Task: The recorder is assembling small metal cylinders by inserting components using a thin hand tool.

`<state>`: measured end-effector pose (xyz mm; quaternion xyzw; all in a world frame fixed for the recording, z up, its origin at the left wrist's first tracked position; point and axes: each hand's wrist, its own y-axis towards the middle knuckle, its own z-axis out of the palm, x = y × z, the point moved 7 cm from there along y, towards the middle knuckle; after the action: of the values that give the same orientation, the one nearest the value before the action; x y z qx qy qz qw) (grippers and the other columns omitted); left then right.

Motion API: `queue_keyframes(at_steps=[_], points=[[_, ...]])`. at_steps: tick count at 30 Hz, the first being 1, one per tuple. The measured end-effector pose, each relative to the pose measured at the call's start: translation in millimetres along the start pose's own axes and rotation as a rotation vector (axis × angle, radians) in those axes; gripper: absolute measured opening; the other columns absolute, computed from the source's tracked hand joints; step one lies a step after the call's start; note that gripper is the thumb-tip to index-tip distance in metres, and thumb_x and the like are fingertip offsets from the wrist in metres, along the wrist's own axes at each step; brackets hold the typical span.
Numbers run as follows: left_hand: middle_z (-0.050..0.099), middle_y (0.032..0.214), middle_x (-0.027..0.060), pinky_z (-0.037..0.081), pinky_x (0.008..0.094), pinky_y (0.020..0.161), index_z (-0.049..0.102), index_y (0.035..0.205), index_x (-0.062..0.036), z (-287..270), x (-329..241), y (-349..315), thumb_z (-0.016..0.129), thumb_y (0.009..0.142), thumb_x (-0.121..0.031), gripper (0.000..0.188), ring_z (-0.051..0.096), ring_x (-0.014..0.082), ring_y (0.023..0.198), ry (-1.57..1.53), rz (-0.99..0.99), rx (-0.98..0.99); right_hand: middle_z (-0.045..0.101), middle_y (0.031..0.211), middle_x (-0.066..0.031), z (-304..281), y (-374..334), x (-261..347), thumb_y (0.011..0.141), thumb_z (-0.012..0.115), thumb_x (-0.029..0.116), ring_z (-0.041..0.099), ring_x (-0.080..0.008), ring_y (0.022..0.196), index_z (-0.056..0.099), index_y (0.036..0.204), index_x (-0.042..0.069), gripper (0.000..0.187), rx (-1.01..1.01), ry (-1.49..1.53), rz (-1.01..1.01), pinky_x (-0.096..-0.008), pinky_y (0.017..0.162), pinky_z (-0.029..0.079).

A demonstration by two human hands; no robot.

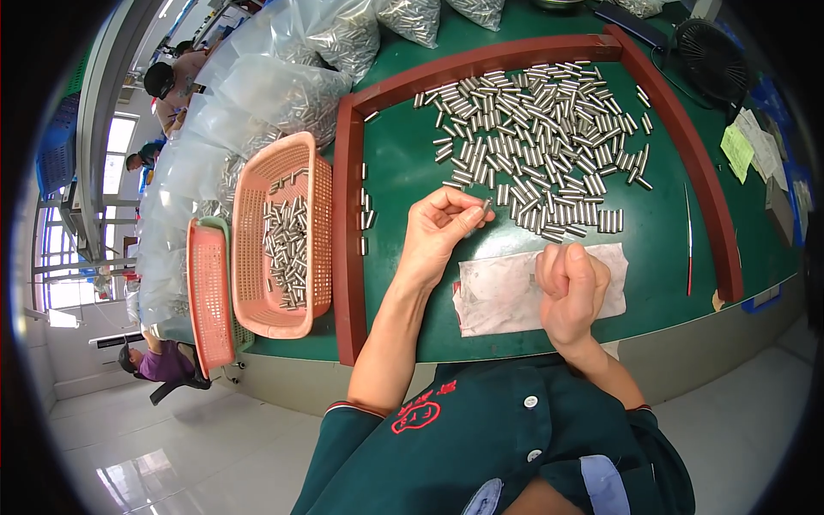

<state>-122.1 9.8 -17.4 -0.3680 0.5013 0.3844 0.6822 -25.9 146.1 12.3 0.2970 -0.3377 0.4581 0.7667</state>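
Observation:
My left hand point(439, 225) pinches a small metal pin point(486, 206) between thumb and fingertips, just left of a spread of several loose metal pins point(541, 137) on the green mat. My right hand point(569, 287) is curled into a fist over a crumpled white cloth point(502, 296) lying on the mat; whether it holds pins inside the fist cannot be seen. A dark red wooden frame point(348, 240) borders the mat on three sides.
A pink plastic basket point(283, 236) with several pins stands left of the frame, another pink basket point(210, 292) beside it. Clear bags of pins point(309, 60) pile at the back left. A black fan point(712, 60), paper notes point(738, 150) and a thin red stick point(689, 249) sit at right. Other people work far left.

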Motion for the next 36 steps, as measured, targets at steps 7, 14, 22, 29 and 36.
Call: queue_keyframes(at_steps=[7,14,22,29,36], points=[[0.055,0.076,0.0033,0.042,0.023,0.064,0.056,0.077,-0.0005,30.0,-31.0,-18.3,0.065,0.067,0.002,0.013,0.052,0.0128,0.071,0.508,0.207,0.115,0.028,0.046,0.0011,-2.3,1.8,-3.8,0.088,0.033,0.01,0.023,-0.0068,0.042,0.027,0.051,0.005,0.038,-0.018,0.05,0.011,-0.0245,0.041,0.018],[0.052,0.071,0.0056,0.038,0.0317,0.063,0.054,0.069,-0.0035,61.0,-36.6,-51.5,0.061,0.057,0.003,0.015,0.048,0.0243,0.067,1.198,0.275,0.469,0.027,0.047,0.0016,-4.0,5.3,-3.1,0.088,0.033,0.012,0.023,-0.0063,0.043,0.027,0.052,0.006,0.038,-0.013,0.041,0.001,-0.0237,0.04,0.018],[0.055,0.072,0.0073,0.04,0.0332,0.062,0.054,0.08,-0.0017,72.8,-25.8,-47.5,0.063,0.06,0.003,0.023,0.05,0.0256,0.069,1.059,0.224,0.397,0.026,0.044,-0.0003,-2.5,3.1,-2.3,0.09,0.03,0.018,0.017,-0.0082,0.041,0.025,0.05,0.009,0.041,-0.026,-0.04,0.007,-0.0257,0.041,0.016],[0.053,0.068,0.0065,0.04,0.0328,0.057,0.057,0.072,-0.0017,57.9,-14.3,-55.0,0.069,0.061,-0.003,0.017,0.049,0.0236,0.063,0.988,0.193,0.126,0.024,0.044,0.0007,-9.9,7.1,-1.3,0.09,0.029,0.02,0.017,-0.0083,0.041,0.026,0.05,0.01,0.042,-0.034,0.061,0.051,-0.0254,0.041,0.017],[0.052,0.069,0.005,0.041,0.0318,0.058,0.06,0.072,-0.0023,62.4,-3.7,-54.4,0.068,0.06,-0.001,0.014,0.049,0.0221,0.065,0.977,0.338,0.141,0.026,0.043,0.0016,-18.5,15.6,-8.0,0.089,0.035,0.018,0.018,-0.0066,0.04,0.027,0.05,0.009,0.041,-0.073,0.283,0.187,-0.0239,0.038,0.016]])
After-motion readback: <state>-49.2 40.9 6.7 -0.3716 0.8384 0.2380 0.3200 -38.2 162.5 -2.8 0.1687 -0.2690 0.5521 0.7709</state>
